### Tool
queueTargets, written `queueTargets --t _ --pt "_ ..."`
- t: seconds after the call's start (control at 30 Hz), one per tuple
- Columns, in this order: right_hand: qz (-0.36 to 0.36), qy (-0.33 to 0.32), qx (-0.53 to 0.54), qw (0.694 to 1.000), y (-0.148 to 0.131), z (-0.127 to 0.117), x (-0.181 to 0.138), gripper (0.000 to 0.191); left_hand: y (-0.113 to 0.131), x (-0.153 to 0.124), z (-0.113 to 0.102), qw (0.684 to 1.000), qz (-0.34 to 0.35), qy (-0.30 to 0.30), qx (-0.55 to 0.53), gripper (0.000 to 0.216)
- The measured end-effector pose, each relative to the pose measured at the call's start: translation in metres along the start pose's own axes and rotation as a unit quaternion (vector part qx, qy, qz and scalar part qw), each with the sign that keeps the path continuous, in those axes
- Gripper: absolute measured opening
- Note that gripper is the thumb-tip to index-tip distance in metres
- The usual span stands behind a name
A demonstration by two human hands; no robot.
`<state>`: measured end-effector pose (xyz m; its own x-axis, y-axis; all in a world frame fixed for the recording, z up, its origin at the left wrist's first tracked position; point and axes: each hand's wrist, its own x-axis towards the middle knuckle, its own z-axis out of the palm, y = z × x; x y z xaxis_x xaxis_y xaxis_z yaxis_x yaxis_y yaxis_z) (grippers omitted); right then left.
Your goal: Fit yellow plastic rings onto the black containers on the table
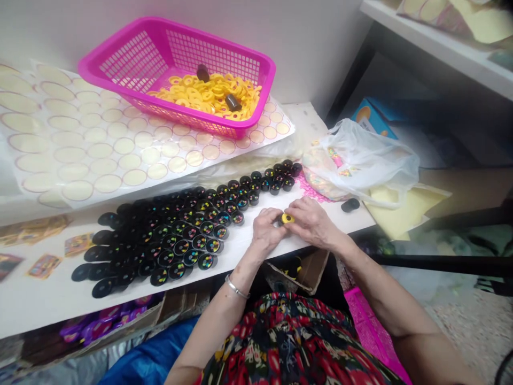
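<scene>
My left hand (267, 229) and my right hand (310, 220) meet at the front edge of the white table (60, 294). Both pinch one small black tube with a yellow ring cap (286, 218) held between their fingertips. Just left of my hands lie several rows of black tubes (188, 230) with coloured beads showing in their open tops. A pink basket (176, 69) at the back holds several yellow rings (208, 95) and two black tubes.
Sheets of round cream stickers (100, 144) cover the back left. A crumpled plastic bag (360, 160) lies at the right, with a lone black tube (350, 205) beside it. Small colourful cards (44, 264) sit at the left. A cardboard box (300, 270) is under the table edge.
</scene>
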<state>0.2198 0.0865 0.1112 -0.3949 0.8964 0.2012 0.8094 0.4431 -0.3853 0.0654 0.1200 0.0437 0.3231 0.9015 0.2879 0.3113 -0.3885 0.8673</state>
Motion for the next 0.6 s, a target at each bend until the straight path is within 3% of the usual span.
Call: queueTargets --t 0.3,0.47,0.6 --pt "0.023 -0.018 -0.018 0.999 -0.008 0.001 0.002 0.021 0.003 0.0 -0.002 1.0 -0.002 -0.012 -0.001 0.02" --pt "0.046 0.015 -0.004 0.999 -0.011 0.003 0.001 0.019 0.009 0.0 -0.013 0.99 -0.045 -0.033 -0.128 0.033" --pt "0.045 0.055 0.062 0.996 -0.004 0.007 -0.003 0.024 0.012 0.0 -0.016 0.976 -0.096 -0.02 -0.196 0.021"
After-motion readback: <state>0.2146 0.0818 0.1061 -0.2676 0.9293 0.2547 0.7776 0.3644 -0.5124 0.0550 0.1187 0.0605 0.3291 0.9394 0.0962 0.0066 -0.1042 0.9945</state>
